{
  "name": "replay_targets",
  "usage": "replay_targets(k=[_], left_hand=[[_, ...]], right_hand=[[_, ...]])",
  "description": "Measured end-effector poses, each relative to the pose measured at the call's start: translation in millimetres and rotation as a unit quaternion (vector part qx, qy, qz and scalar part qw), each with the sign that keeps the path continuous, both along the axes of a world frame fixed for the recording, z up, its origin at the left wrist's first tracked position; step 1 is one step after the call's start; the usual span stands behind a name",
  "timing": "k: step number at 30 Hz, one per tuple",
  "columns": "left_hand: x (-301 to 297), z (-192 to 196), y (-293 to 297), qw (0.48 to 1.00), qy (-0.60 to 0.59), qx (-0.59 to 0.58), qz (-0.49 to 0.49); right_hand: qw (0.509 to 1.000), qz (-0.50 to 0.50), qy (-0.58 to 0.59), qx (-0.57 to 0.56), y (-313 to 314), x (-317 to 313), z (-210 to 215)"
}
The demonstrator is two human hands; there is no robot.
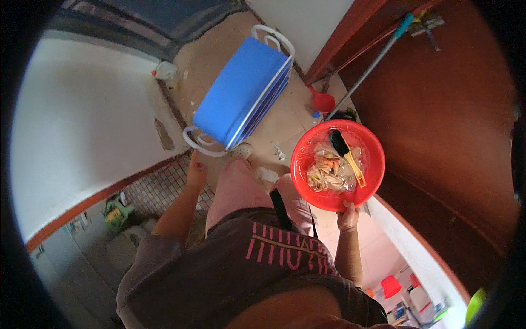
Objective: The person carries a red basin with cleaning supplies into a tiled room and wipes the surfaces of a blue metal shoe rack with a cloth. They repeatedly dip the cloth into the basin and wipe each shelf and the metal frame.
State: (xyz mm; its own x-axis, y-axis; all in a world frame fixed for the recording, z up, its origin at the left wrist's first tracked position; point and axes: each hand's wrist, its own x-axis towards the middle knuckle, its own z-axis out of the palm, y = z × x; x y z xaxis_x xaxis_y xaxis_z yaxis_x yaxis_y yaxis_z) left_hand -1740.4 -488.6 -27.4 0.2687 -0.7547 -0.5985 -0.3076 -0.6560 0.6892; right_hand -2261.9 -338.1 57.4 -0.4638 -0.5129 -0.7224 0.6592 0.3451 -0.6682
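Note:
My right hand (348,217) grips the near rim of a red plastic basin (378,175), thumb over the edge. The basin holds water and soaked pale cloth (324,178), with an orange-red patch showing. Across the cloth lies a scrub brush (350,162) with dark bristles and a yellowish handle. On the left, my left hand (196,172) holds nothing, fingers apart and pointing forward. Its fingertips are close to the white tube frame (205,149) of a blue-topped rack (241,88); whether they touch it I cannot tell.
A red ladle (323,102) lies on the floor beyond the basin. Beside it a pole with a teal grip (404,26) leans against the brown door (444,104). A white jug (164,70) stands by the left wall. Tiled flooring and a green object (119,213) are at lower left.

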Motion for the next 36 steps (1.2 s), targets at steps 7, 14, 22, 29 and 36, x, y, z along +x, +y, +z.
replay_targets(k=[7,14,22,29,36], left_hand=[[2.2,-72.4,193.9,0.977,-0.066,0.204,0.003],[-93.3,14.6,241.3,0.803,-0.023,0.408,-0.433],[-71.3,85.9,315.6,0.744,0.189,0.333,-0.547],[-105.6,236.2,279.4,0.607,0.408,0.681,0.015],[-124.4,188.2,415.2,0.681,0.234,0.652,-0.237]], right_hand=[[0.993,0.095,-0.001,0.066,-27.5,-58.8,-42.8],[0.991,0.102,-0.04,0.075,-25.6,-75.5,-94.6],[0.987,0.094,-0.127,0.038,-27.9,-65.6,-86.7],[0.987,0.115,-0.074,0.084,-23.4,-72.6,-83.5],[0.983,0.143,-0.064,0.09,-10.9,-105.6,-132.8]])
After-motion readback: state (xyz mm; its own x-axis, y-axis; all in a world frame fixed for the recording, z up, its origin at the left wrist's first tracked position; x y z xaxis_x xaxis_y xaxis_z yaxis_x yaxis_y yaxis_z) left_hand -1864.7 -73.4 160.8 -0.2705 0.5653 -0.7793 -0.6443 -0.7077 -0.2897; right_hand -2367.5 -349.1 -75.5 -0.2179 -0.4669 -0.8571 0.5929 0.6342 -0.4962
